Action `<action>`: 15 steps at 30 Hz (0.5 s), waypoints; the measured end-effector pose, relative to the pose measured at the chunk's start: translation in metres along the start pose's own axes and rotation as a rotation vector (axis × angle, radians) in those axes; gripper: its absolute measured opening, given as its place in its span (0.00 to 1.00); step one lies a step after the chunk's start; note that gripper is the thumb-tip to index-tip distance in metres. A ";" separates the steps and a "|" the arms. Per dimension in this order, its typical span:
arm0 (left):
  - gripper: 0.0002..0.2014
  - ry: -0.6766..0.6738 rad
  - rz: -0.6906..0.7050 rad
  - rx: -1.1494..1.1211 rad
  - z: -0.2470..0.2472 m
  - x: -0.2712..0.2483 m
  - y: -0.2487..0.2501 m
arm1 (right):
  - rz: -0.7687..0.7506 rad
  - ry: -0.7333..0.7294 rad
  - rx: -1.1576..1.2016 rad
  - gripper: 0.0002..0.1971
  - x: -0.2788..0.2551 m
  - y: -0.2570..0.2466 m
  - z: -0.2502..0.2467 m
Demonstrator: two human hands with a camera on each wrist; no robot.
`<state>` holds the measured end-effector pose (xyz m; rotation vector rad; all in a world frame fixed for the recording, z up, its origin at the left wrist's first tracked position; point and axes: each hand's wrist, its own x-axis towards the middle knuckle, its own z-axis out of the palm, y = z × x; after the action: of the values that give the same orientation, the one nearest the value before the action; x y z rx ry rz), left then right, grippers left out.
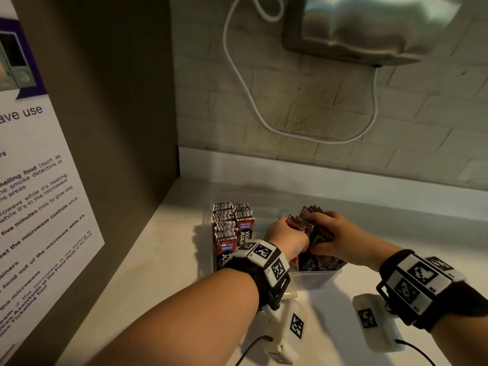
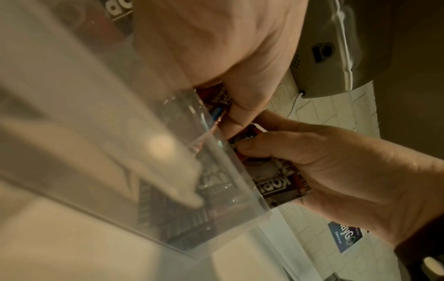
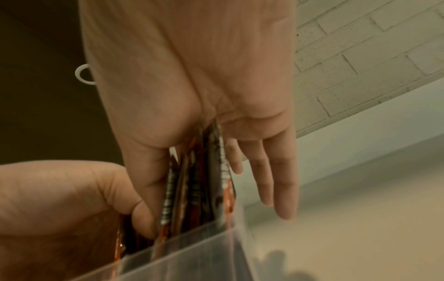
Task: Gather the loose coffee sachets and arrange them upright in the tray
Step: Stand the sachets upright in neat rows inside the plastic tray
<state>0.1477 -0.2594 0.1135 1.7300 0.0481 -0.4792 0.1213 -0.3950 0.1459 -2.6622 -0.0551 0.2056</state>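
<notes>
Clear plastic tray point(image 1: 315, 277), lower centre of head view. Left hand point(image 1: 286, 237) and right hand point(image 1: 340, 240) both pinch the sachet bundle point(image 1: 307, 224) above it. Square the edges, lower evenly, release late.

Hands hide the sachets point(image 1: 311, 228); poster point(image 1: 39, 180) cropped.

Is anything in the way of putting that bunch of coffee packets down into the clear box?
Nothing visible blocks it. Both the left hand and right hand already hold the bunch of sachets over the clear tray, lower ends inside. The neat row of sachets stands apart, at the tray's left side.
</notes>
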 end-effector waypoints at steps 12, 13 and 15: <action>0.19 0.074 0.057 -0.042 -0.005 -0.008 0.002 | -0.036 0.065 0.076 0.34 -0.010 -0.013 -0.010; 0.18 0.098 0.084 -0.061 -0.005 -0.010 0.003 | -0.051 0.105 0.098 0.33 -0.013 -0.016 -0.014; 0.18 0.127 0.158 -0.102 -0.007 -0.015 0.005 | -0.083 0.224 0.153 0.30 -0.021 -0.023 -0.021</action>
<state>0.1377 -0.2502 0.1238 1.6472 0.0263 -0.2467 0.1036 -0.3856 0.1772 -2.5071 -0.0747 -0.1114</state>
